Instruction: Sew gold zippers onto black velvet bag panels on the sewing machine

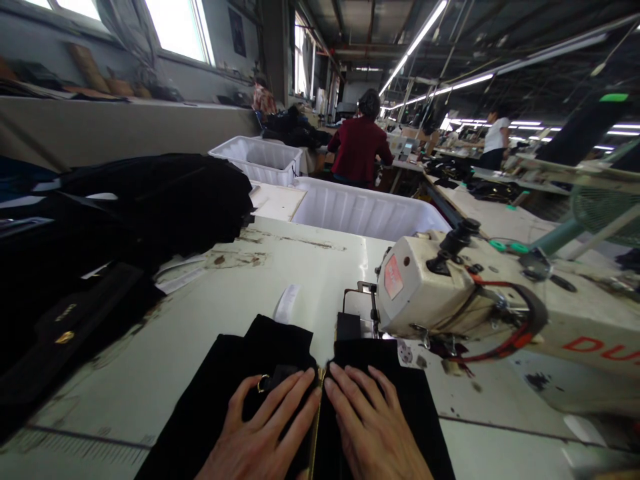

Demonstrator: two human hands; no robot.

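A black garment [220, 393] with a gold zipper [317, 420] down its middle lies on the white sewing table [280, 267] in front of me. My left hand [265, 430] lies flat on the cloth left of the zipper, fingers stretched out beside a small gold ring [263, 383]. My right hand [373, 427] rests flat on the cloth right of the zipper, fingers spread. The garment's far edge reaches toward the sewing machine's [450, 293] needle area.
A pile of black garments [125, 220] covers the table's left side. Two white plastic bins [365, 210] stand behind the table. A white label [287, 303] lies on the table. A person in a red top [359, 147] works further back, another person at far right.
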